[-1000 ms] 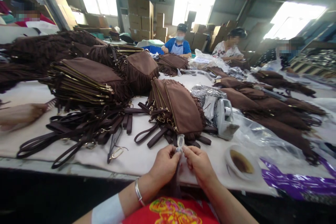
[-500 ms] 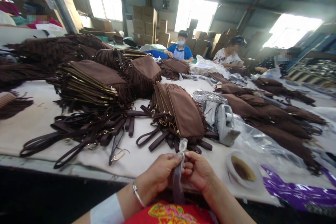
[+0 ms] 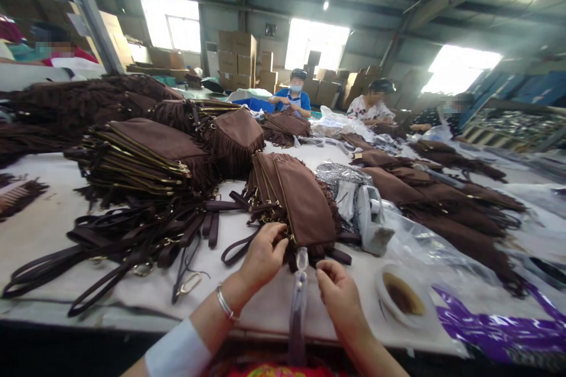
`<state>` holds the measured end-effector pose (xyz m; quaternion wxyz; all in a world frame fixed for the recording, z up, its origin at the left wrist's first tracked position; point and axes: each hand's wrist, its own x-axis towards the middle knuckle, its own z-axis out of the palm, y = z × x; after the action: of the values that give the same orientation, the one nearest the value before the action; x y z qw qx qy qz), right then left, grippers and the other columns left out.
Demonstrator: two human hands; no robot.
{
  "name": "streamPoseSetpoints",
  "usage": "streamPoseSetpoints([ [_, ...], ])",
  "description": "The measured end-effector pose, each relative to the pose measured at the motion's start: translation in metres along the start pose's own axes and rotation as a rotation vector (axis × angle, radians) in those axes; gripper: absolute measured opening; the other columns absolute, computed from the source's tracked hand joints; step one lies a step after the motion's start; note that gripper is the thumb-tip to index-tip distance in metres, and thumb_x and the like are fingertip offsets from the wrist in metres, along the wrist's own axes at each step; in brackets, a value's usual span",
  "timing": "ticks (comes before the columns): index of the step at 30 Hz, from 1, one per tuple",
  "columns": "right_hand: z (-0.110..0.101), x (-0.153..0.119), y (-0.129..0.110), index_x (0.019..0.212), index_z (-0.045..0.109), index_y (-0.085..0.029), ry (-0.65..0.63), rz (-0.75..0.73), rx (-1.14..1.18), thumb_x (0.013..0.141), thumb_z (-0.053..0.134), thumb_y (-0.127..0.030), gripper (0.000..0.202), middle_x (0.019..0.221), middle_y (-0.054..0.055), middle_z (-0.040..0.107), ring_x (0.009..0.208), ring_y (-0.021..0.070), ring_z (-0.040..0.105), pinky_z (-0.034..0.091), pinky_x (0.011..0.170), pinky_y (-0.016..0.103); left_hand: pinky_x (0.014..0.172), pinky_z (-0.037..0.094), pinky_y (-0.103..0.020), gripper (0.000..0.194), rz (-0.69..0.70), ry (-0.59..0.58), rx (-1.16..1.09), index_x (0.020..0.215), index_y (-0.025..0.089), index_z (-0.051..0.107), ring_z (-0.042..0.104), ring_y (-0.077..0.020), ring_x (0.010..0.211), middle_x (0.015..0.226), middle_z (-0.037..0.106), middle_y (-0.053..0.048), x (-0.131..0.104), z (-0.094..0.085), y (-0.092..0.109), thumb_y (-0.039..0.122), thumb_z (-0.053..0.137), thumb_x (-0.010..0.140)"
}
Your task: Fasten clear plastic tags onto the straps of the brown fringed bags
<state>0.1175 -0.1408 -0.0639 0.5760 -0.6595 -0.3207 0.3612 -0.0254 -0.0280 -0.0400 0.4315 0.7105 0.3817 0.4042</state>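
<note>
Well, at the far left of my feed a ribbed tan thing [image 3: 9, 199] is cut by the edge, lying against dark fringe; I can't make out whether it is a comb or something else. Next comes a stack of fringed purses [image 3: 150, 138], gold zips facing me, its rear side hidden. Below it sprawl dark straps [image 3: 128, 247], so tangled that I can't count them, with a loose gold ring [image 3: 191, 283] near their right end.

The left hand [image 3: 265, 250] reaches to the metal fittings of the purse bundle [image 3: 307, 197], thumb spread from the fingers; the fingers cover the spot, so contact is unclear to me. From the bundle's lower edge, between the hands, hangs a plastic-wrapped strap [image 3: 298, 306], its bottom end running out of sight near the wearer's red clothing [image 3: 274, 371].

Just right of it, the right hand [image 3: 338, 283] has its fingers loosely curled, thumb near the index finger; whether anything thin is pinched there, I can't tell.

Farther right stand a tape dispenser [image 3: 374, 221], partly blurred, and a cup of brown liquid [image 3: 403, 294]. Clear plastic [image 3: 433, 247] overlaps more brown purses [image 3: 469, 235], and a purple wrapper [image 3: 486, 315] runs off toward the lower right corner.
</note>
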Motion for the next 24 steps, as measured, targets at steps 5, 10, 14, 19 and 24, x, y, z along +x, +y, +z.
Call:
streamPoseSetpoints([
  [5,-0.001,-0.011,-0.018,0.088,0.065,-0.017,-0.119,-0.249,-0.242,0.086,0.054,-0.033,0.019,0.076,0.004,0.065,0.068,0.0176,0.059,0.048,0.062,0.027,0.079,0.046,-0.029,0.026,-0.08,-0.358,-0.079,0.093,0.015,0.074,0.061,-0.0196,0.081,0.086,0.072,-0.006,0.017,-0.003,0.008,0.026,0.054,0.081],
  [10,0.002,-0.015,-0.015,0.094,0.071,-0.02,-0.514,-0.624,-0.447,0.082,0.057,-0.018,0.018,0.094,0.008,0.067,0.088,0.0199,0.061,0.048,0.08,0.03,0.049,0.036,-0.022,0.02,-0.2,-0.558,0.043,0.065,0.016,0.071,0.051,-0.0124,0.051,0.058,0.064,-0.001,0.018,-0.02,0.027,0.025,0.057,0.075],
  [14,0.007,-0.004,0.0,0.078,0.071,-0.019,-0.537,-0.62,-0.395,0.077,0.056,-0.012,0.017,0.09,0.006,0.067,0.086,0.0185,0.062,0.048,0.079,0.029,0.039,0.023,-0.02,0.022,-0.502,-0.575,-0.174,0.067,0.014,0.066,0.038,-0.0063,0.04,0.061,0.063,-0.002,0.015,-0.018,0.028,0.035,0.065,0.072],
  [19,0.007,0.007,-0.001,0.076,0.063,-0.016,-0.375,-0.075,-0.056,0.084,0.054,-0.045,0.032,0.061,-0.001,0.059,0.054,0.0126,0.056,0.044,0.052,0.023,0.039,0.013,-0.017,0.04,-0.807,-0.469,-0.572,0.076,0.017,0.053,0.034,-0.0022,0.041,0.066,0.06,0.002,0.004,0.002,0.013,0.042,0.08,0.059],
  [24,0.01,0.001,-0.006,0.072,0.057,-0.014,-0.439,0.263,0.204,0.072,0.06,-0.067,0.052,0.064,0.001,0.063,0.037,0.0064,0.049,0.029,0.034,0.017,0.039,0.017,-0.017,0.045,-0.782,-0.368,-0.535,0.072,0.018,0.049,0.038,-0.0051,0.039,0.049,0.043,0.009,-0.006,0.023,0.016,0.046,0.081,0.058],
])
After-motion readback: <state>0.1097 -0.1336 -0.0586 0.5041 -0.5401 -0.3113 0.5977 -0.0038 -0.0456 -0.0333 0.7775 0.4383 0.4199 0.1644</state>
